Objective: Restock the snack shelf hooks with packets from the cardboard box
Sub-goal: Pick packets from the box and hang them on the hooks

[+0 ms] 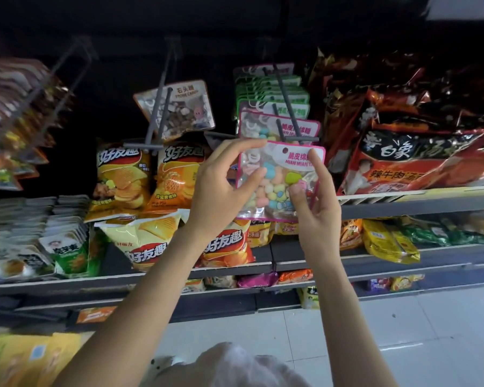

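You pinch the pink candy packet [280, 180] by both side edges, left hand [221, 188] and right hand [315, 202], just below the hook [289, 118]; line its punched hole up squarely with the tip.

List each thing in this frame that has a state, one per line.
Pink packet: held in both hands just below the hook's tip, hole not yet on it.
Left hand: pinches the packet's left edge.
Right hand: pinches its right side.
Hook: carries a row of packets, tip free.
Stone candy bag: hangs on the neighbouring hook.
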`<state>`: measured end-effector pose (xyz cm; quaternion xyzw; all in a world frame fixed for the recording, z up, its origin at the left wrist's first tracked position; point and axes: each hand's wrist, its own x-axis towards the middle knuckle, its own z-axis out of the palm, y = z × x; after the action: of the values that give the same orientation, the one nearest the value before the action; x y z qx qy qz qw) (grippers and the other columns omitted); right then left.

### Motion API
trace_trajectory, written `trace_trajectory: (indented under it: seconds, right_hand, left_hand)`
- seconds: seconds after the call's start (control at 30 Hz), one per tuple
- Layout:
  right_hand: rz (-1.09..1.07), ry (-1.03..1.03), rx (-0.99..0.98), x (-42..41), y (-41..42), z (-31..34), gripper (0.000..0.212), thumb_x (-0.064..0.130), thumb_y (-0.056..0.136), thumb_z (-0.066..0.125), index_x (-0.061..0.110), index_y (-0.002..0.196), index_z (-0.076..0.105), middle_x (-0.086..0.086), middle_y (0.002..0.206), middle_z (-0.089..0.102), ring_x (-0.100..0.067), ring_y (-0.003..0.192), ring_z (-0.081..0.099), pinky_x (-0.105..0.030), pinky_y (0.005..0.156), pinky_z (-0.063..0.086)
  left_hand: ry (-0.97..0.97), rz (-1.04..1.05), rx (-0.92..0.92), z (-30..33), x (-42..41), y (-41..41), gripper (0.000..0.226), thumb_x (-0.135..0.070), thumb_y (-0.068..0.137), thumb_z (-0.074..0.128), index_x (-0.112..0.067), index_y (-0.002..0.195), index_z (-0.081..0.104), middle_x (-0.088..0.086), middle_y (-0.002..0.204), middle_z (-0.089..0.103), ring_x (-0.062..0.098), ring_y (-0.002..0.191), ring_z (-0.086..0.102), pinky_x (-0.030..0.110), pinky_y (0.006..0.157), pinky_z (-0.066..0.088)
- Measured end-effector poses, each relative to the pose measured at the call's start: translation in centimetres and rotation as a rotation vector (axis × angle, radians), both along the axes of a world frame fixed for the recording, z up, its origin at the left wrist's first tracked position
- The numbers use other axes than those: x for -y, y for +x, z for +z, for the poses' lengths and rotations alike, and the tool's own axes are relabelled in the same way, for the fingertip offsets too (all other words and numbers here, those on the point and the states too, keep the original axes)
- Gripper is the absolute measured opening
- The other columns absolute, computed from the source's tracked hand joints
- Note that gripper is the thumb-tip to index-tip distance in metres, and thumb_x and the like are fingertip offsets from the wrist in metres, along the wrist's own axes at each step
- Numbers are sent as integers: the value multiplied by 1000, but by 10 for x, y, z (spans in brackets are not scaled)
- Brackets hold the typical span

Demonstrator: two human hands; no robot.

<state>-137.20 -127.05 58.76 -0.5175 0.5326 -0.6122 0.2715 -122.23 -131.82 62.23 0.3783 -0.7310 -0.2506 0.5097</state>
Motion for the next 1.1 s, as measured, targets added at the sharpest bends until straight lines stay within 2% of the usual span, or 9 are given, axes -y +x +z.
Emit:
trace_trajectory:
  seconds: [0.2,0.3,0.4,0.5,0.63,0.8,0.87,0.97,1.1]
  right_hand:
    - [-57,-24,123,5,16,0,48,15,97,54,28,141,41,20,141,46,-8,130,47,-46,105,44]
    - [-86,-8,68,8,16,-3,50,17,97,54,30,143,39,21,115,58,4,82,52,-20,77,48]
    - [-128,66,-247,19,14,-1,61,24,95,58,30,148,29,13,83,44,-4,69,39,-19,65,35]
    - [-199,168,-601,40,9,9,68,32,90,64,19,149,31,-3,96,55,-19,77,52,-29,63,34]
    - [-228,223,-714,66,10,16,61,37,89,65,8,137,42,-19,114,54,-39,96,58,-34,67,35]
    - [-218,267,-915,73,7,19,72,37,93,58,17,152,20,-19,121,48,-38,105,53,-38,68,39]
    - [-248,258,-981,65,4,22,58,32,95,55,13,145,33,-18,124,46,-36,110,50,-34,66,36]
    - [-298,175,-963,47,-2,17,45,23,94,58,8,135,46,-17,127,47,-34,113,48,-32,63,37]
    - [-410,-53,-820,15,-4,5,32,19,94,55,8,123,60,-12,116,59,-28,103,54,-38,73,49]
  left_hand:
    - [13,38,57,3,3,-4,40,-11,86,67,-14,125,58,-9,120,54,-6,116,47,16,99,39]
    - [27,36,76,3,7,-6,44,-11,85,67,-16,127,55,-10,122,51,-2,116,48,23,97,45]
    - [-7,89,178,3,21,-9,53,-9,82,69,-15,132,52,-1,129,49,-4,111,44,6,96,36]
    - [-33,119,326,3,45,-13,67,-5,79,70,-16,140,44,8,139,42,13,120,47,18,93,43]
    - [-56,172,387,-1,74,-19,73,-4,77,69,-19,143,40,12,138,38,24,126,43,24,94,42]
    - [-126,245,375,-6,83,-23,79,1,74,71,-24,142,40,14,142,34,23,126,42,0,71,40]
    - [-141,255,352,-9,77,-22,78,1,73,73,-22,141,43,16,144,31,27,132,36,3,85,38]
    - [-156,289,336,-11,64,-20,69,-4,76,72,-19,138,47,18,147,31,32,137,31,28,105,31]
    - [-107,280,255,-11,32,-11,52,-17,85,63,-17,135,49,9,144,37,22,135,32,18,110,23]
